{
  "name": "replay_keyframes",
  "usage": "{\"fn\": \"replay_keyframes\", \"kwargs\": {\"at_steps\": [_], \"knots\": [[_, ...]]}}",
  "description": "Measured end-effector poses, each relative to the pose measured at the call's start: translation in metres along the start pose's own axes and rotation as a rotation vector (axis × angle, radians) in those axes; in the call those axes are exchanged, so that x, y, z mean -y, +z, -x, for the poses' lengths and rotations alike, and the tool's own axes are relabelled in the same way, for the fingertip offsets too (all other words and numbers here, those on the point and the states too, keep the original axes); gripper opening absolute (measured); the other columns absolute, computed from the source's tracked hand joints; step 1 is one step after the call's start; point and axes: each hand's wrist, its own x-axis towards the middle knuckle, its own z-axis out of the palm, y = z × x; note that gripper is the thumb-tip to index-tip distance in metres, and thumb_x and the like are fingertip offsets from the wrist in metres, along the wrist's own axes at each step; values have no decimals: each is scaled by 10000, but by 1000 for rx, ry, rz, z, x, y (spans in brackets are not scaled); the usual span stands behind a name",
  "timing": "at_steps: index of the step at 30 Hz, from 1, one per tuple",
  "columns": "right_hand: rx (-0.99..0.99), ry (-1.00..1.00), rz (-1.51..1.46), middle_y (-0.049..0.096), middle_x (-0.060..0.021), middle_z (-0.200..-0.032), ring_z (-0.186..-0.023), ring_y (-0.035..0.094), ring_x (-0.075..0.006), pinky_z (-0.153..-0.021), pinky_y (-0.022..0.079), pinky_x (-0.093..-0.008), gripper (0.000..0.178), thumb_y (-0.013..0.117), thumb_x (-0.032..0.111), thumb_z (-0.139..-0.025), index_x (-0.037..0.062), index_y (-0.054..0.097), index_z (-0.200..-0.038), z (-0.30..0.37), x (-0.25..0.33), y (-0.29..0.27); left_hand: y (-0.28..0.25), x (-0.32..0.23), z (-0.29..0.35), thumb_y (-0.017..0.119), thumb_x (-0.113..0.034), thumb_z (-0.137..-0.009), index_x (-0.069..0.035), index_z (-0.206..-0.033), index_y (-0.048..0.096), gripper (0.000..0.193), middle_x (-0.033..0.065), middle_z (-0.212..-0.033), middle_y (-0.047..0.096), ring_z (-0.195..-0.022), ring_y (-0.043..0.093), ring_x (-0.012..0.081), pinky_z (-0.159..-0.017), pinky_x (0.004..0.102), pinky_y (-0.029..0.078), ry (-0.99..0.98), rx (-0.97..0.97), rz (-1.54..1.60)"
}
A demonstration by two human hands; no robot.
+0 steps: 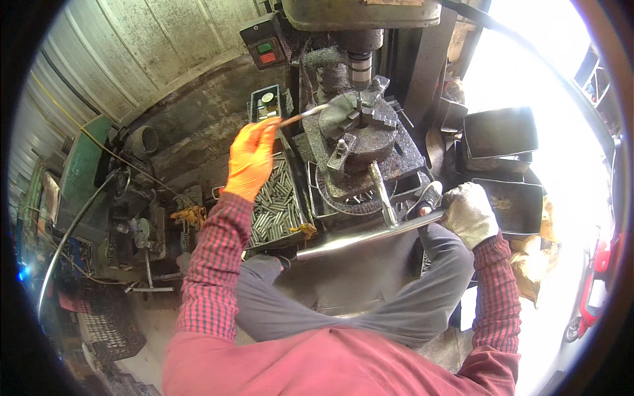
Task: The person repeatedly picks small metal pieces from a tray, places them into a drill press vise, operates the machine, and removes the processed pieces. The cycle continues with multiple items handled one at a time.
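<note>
The left hand [251, 158] pinches a thin stick [302, 117] by the clamp [366, 144], upper centre, the right hand [470, 214] wraps the steel bar [373, 236], centre right; keeping both clear of the drill chuck [360, 69] seems wise.

I take the chuck [360, 138] as my centre. The drill spindle [360, 69] hangs directly above it, and I have the switch box [264, 45] behind it to the left. Left of the chuck sits the tray [281, 243], pins [272, 208] lying in it. My left hand [251, 158] is on that side too, the stick [307, 115] reaching from it to the chuck. Before the chuck lies the bar [370, 239], my right hand [470, 214] at its right end. I find stacked bins [500, 132] to the chuck's right.
</note>
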Motion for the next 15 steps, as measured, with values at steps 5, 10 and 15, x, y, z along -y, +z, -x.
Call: {"fn": "replay_keyframes", "kwargs": {"at_steps": [5,10,15], "knots": [[13,41,-59,721,-142,-801,-842,715,-343,-829,547,-448,329,823,383,-787,84,735,-891,1,3,-2,67,-33,-32,731,-155,-1066,-56,-1208,790,183,25,-870,595,-783,567,154,-710,299,468,18,53,190],[15,83,-38,711,-151,-804,-855,707,-342,-850,540,-448,335,826,395,-791,77,755,-871,4,1,2,53,12,-32,710,-194,-1087,-69,-1222,787,199,39,-890,635,-810,602,156,-733,320,488,83,-30,77],[-6,22,-56,688,-148,-762,-829,695,-346,-821,535,-454,438,812,497,-844,68,727,-821,5,-7,11,-5,105,-33,710,-221,-1089,-5,-1209,777,256,85,-1079,759,-988,707,172,-894,314,550,-205,-307,90]]}}
